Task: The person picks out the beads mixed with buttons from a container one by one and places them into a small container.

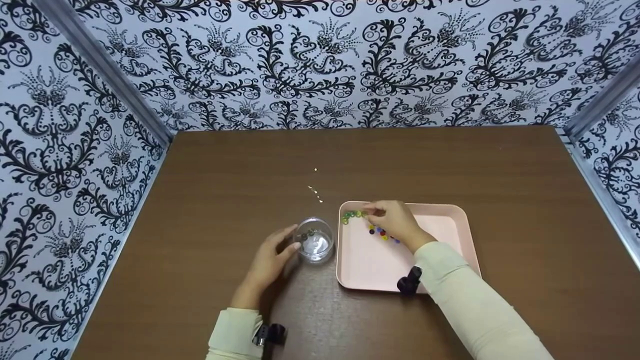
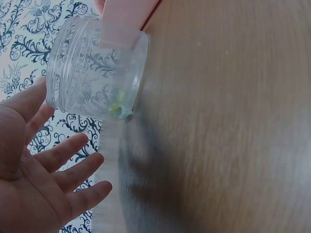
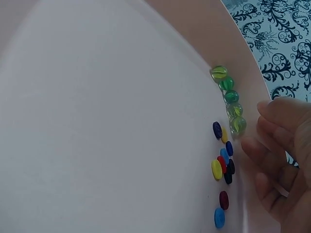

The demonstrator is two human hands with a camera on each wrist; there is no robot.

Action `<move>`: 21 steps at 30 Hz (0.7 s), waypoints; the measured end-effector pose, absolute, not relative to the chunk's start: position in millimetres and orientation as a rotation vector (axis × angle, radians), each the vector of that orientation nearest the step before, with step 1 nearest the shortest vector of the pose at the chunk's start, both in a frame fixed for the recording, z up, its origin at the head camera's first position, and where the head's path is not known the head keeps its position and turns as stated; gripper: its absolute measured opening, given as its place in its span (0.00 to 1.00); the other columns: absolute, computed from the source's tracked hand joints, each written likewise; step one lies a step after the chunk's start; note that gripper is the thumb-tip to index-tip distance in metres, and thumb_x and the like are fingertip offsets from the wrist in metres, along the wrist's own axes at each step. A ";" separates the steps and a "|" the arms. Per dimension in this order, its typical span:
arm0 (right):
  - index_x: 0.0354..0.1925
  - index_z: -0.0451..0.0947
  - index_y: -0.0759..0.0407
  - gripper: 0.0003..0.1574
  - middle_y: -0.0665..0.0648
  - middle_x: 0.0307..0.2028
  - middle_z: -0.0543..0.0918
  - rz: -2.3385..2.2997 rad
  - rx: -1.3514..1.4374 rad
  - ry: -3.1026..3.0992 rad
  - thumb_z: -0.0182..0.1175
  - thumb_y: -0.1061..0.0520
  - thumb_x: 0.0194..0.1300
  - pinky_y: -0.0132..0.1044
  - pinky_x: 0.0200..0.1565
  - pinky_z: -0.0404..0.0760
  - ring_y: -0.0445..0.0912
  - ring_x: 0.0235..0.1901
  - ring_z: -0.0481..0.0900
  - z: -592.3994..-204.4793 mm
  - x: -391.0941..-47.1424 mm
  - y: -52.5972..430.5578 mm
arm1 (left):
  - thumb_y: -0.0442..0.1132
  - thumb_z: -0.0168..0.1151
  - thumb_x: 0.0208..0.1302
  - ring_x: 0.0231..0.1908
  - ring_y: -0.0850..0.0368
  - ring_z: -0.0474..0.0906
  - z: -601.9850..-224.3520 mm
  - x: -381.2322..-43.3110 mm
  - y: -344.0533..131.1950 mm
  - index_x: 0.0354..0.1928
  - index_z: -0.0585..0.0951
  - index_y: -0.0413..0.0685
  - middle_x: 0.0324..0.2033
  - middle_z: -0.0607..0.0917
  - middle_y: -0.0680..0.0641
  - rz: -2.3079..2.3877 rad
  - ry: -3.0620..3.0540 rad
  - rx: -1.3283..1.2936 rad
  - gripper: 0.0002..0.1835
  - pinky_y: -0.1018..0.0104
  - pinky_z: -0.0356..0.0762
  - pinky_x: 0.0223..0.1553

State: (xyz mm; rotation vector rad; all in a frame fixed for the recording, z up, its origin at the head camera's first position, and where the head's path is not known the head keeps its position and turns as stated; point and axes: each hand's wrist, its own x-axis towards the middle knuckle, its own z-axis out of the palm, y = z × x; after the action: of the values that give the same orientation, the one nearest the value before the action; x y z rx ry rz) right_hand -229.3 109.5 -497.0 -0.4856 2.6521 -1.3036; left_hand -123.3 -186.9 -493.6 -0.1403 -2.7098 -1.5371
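Observation:
My left hand (image 1: pixel 270 260) touches the left side of a clear round plastic jar (image 1: pixel 317 246) with thumb and index finger. The other fingers (image 2: pixel 77 172) are spread apart in the left wrist view. A few glass marbles, one yellow-green marble (image 2: pixel 116 110) among them, lie at the jar's bottom. Over the far side of a pink tray (image 1: pixel 370 280) is my right hand (image 1: pixel 395 220), its fingers loosely bent beside a row of green and yellow marbles (image 3: pixel 232 97). No item shows between those fingers. Several coloured buttons (image 3: pixel 222 167) lie close to the marbles.
The tray and the jar stand side by side on a brown wooden table (image 1: pixel 225 180). Small bright spots (image 1: pixel 315 192) show on the table behind the jar. Patterned black-and-white panels (image 1: pixel 330 65) rise behind and at both sides.

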 end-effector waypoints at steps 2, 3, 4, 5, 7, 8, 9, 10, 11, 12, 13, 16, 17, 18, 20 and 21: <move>0.46 0.85 0.58 0.14 0.54 0.36 0.87 -1.287 -0.485 2.655 0.66 0.61 0.60 0.42 0.45 0.81 0.47 0.37 0.81 -497.5 -228.9 109.5 | 0.39 0.62 0.65 0.63 0.37 0.68 -493.6 -123.0 -186.8 0.61 0.76 0.39 0.59 0.76 0.36 -1.533 -2.709 -0.144 0.23 0.43 0.59 0.66; 0.46 0.85 0.58 0.14 0.54 0.36 0.87 -1.273 -0.486 2.658 0.66 0.61 0.60 0.43 0.45 0.81 0.47 0.37 0.81 -497.7 -228.8 109.5 | 0.39 0.62 0.65 0.63 0.37 0.68 -493.6 -123.0 -186.7 0.61 0.76 0.39 0.59 0.76 0.36 -1.533 -2.708 -0.148 0.23 0.43 0.59 0.66; 0.46 0.85 0.58 0.14 0.54 0.36 0.87 -1.262 -0.480 2.655 0.66 0.60 0.60 0.44 0.46 0.81 0.48 0.38 0.82 -497.8 -228.7 109.4 | 0.39 0.62 0.65 0.63 0.37 0.68 -493.6 -122.9 -186.7 0.61 0.76 0.39 0.59 0.76 0.36 -1.534 -2.707 -0.149 0.23 0.43 0.60 0.66; 0.47 0.85 0.57 0.15 0.54 0.36 0.87 -1.250 -0.476 2.654 0.67 0.60 0.60 0.44 0.47 0.81 0.48 0.38 0.82 -498.1 -228.8 109.5 | 0.39 0.62 0.65 0.63 0.37 0.68 -493.6 -122.8 -186.6 0.61 0.76 0.39 0.59 0.76 0.36 -1.537 -2.706 -0.150 0.23 0.43 0.60 0.66; 0.48 0.85 0.56 0.16 0.55 0.39 0.87 -1.228 -0.459 2.645 0.66 0.60 0.60 0.45 0.48 0.81 0.49 0.41 0.82 -498.6 -229.0 109.7 | 0.39 0.62 0.65 0.63 0.37 0.68 -493.6 -122.6 -186.5 0.61 0.76 0.39 0.59 0.76 0.36 -1.535 -2.704 -0.152 0.23 0.43 0.60 0.66; 0.49 0.85 0.55 0.16 0.55 0.41 0.87 -1.217 -0.454 2.642 0.66 0.59 0.60 0.46 0.49 0.80 0.50 0.42 0.82 -499.0 -229.4 109.8 | 0.39 0.62 0.65 0.63 0.38 0.68 -493.5 -122.4 -186.5 0.61 0.76 0.39 0.59 0.76 0.36 -1.536 -2.703 -0.151 0.23 0.43 0.60 0.66; 0.49 0.84 0.55 0.16 0.56 0.43 0.86 -1.211 -0.448 2.635 0.66 0.59 0.61 0.46 0.50 0.80 0.50 0.43 0.82 -499.1 -229.6 109.7 | 0.39 0.62 0.65 0.63 0.38 0.68 -493.4 -122.3 -186.6 0.61 0.76 0.39 0.59 0.77 0.36 -1.537 -2.703 -0.150 0.23 0.43 0.60 0.66; 0.50 0.84 0.54 0.17 0.57 0.45 0.86 -1.202 -0.449 2.631 0.66 0.59 0.61 0.47 0.51 0.79 0.51 0.45 0.81 -499.3 -229.9 109.8 | 0.39 0.62 0.65 0.63 0.38 0.68 -493.3 -122.1 -186.7 0.61 0.76 0.40 0.59 0.77 0.36 -1.537 -2.702 -0.148 0.23 0.43 0.60 0.66; 0.50 0.84 0.54 0.17 0.57 0.47 0.85 -1.192 -0.458 2.633 0.65 0.59 0.61 0.47 0.52 0.78 0.51 0.46 0.81 -499.8 -230.4 109.9 | 0.39 0.62 0.65 0.63 0.38 0.67 -493.2 -121.8 -186.7 0.61 0.76 0.40 0.59 0.77 0.37 -1.534 -2.702 -0.148 0.23 0.43 0.60 0.66; 0.51 0.84 0.54 0.17 0.58 0.49 0.85 -1.183 -0.466 2.636 0.65 0.59 0.62 0.47 0.53 0.78 0.51 0.48 0.80 -500.1 -230.8 109.9 | 0.39 0.62 0.66 0.63 0.37 0.67 -493.0 -121.6 -186.8 0.61 0.76 0.40 0.59 0.77 0.37 -1.533 -2.701 -0.149 0.23 0.43 0.60 0.66; 0.51 0.84 0.54 0.18 0.58 0.50 0.84 -1.177 -0.474 2.638 0.65 0.59 0.62 0.48 0.53 0.77 0.52 0.49 0.80 -500.3 -231.1 110.0 | 0.39 0.61 0.66 0.63 0.37 0.67 -492.9 -121.4 -186.9 0.61 0.76 0.40 0.59 0.77 0.37 -1.532 -2.701 -0.150 0.23 0.43 0.60 0.66; 0.51 0.84 0.55 0.18 0.60 0.51 0.83 -1.165 -0.482 2.645 0.64 0.59 0.62 0.49 0.56 0.76 0.54 0.52 0.79 -499.8 -231.2 110.2 | 0.40 0.61 0.66 0.63 0.37 0.67 -492.6 -121.1 -187.2 0.61 0.76 0.40 0.59 0.77 0.37 -1.524 -2.708 -0.155 0.23 0.43 0.60 0.66; 0.51 0.84 0.55 0.18 0.60 0.51 0.83 -1.163 -0.476 2.645 0.65 0.59 0.61 0.50 0.57 0.75 0.54 0.53 0.79 -499.5 -231.3 110.0 | 0.40 0.61 0.66 0.63 0.37 0.67 -492.6 -121.0 -187.3 0.61 0.76 0.40 0.59 0.76 0.37 -1.521 -2.712 -0.156 0.23 0.43 0.60 0.66; 0.51 0.84 0.56 0.17 0.60 0.51 0.83 -1.158 -0.480 2.649 0.65 0.59 0.61 0.50 0.57 0.75 0.55 0.54 0.79 -499.0 -231.2 110.0 | 0.41 0.61 0.66 0.64 0.37 0.67 -492.6 -120.9 -187.4 0.61 0.76 0.40 0.60 0.76 0.37 -1.520 -2.716 -0.156 0.23 0.43 0.59 0.66; 0.50 0.84 0.57 0.17 0.60 0.51 0.84 -1.146 -0.495 2.659 0.64 0.60 0.61 0.51 0.58 0.75 0.56 0.54 0.79 -498.4 -231.1 109.5 | 0.41 0.61 0.66 0.64 0.37 0.66 -492.5 -120.8 -187.5 0.62 0.75 0.41 0.60 0.76 0.37 -1.523 -2.718 -0.154 0.23 0.42 0.59 0.67; 0.50 0.84 0.57 0.17 0.60 0.50 0.84 -1.141 -0.502 2.665 0.65 0.60 0.61 0.51 0.58 0.75 0.56 0.54 0.79 -498.2 -231.1 109.2 | 0.41 0.61 0.66 0.64 0.38 0.66 -492.5 -120.7 -187.5 0.62 0.76 0.41 0.60 0.76 0.37 -1.527 -2.719 -0.150 0.23 0.42 0.59 0.67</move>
State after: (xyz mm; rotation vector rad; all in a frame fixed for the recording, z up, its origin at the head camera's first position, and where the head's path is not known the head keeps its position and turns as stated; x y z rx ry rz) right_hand -231.1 109.2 -498.2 -0.5024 2.6649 -1.1409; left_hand -120.7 -187.5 -492.5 -0.1500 -2.7191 -1.5266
